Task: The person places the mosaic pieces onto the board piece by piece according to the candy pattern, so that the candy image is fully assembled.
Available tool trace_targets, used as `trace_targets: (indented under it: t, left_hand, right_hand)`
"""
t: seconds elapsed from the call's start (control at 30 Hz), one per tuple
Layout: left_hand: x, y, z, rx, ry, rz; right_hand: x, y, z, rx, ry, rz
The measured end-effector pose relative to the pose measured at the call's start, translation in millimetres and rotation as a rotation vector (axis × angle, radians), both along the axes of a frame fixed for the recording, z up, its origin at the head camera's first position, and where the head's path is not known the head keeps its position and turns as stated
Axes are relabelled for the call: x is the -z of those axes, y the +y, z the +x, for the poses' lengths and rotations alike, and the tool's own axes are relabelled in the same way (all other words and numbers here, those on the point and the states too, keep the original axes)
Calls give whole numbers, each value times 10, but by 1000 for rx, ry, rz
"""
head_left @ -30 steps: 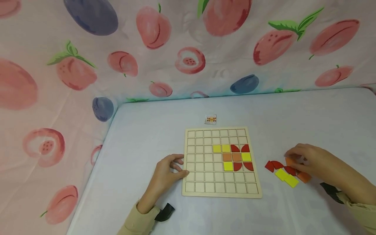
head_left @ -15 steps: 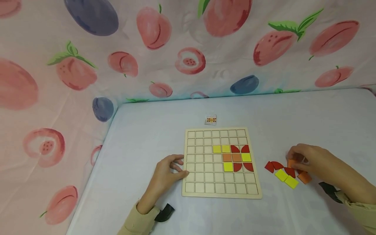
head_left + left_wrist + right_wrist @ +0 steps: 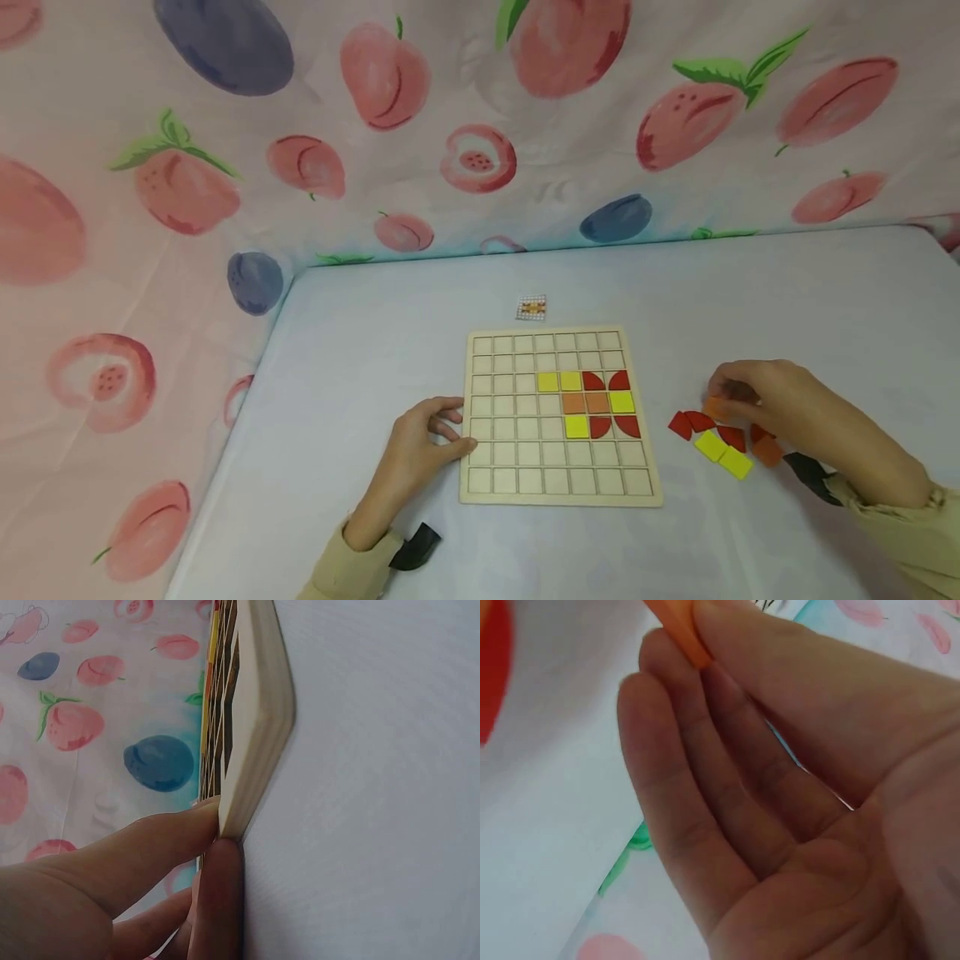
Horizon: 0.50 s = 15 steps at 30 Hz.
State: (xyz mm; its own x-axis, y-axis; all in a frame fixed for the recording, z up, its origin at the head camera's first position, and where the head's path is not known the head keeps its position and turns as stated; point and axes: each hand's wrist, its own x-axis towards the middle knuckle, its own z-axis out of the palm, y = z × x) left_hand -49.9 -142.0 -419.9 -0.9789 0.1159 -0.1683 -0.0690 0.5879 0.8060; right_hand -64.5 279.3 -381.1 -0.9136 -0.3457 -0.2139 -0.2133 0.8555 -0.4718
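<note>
A pale wooden grid board [image 3: 517, 480] lies on the table, with yellow and orange squares and red quarter-round tiles set in its right half. My left hand [image 3: 420, 442] grips the board's left edge; the left wrist view shows the thumb on top and a finger [image 3: 217, 900] against the side. Over the loose tiles on the right, my right hand [image 3: 772, 404] pinches an orange square tile [image 3: 717, 407] between thumb and fingers. The right wrist view shows that orange tile [image 3: 681, 630] held at the fingertips. Beneath lie red tiles [image 3: 731, 437], yellow squares [image 3: 734, 462] and an orange tile [image 3: 767, 452].
A small pattern card [image 3: 532, 307] lies beyond the board's far edge. The table [image 3: 375, 333] has a plain pale cover. A fruit-printed cloth [image 3: 405, 167] hangs behind and along the left side.
My right hand has lifted the orange tile slightly and moved it left toward the board. The left hand keeps its hold on the board's edge. The head view has shifted slightly.
</note>
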Motion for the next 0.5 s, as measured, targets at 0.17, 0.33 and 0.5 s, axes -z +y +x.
trace_targets:
  t: [0.17,0.33,0.5]
  left_hand:
    - [-3,-7,-4,3,4,12]
    - [-5,-6,-12,1,3,16]
    - [-2,-15,-10,-5,-3,13]
  right_hand:
    - [-21,-151,-48,-26,24,-9]
    - [-54,-329,-90,-65,60,-49]
    - [-91,-521,-137,-87,81,-63]
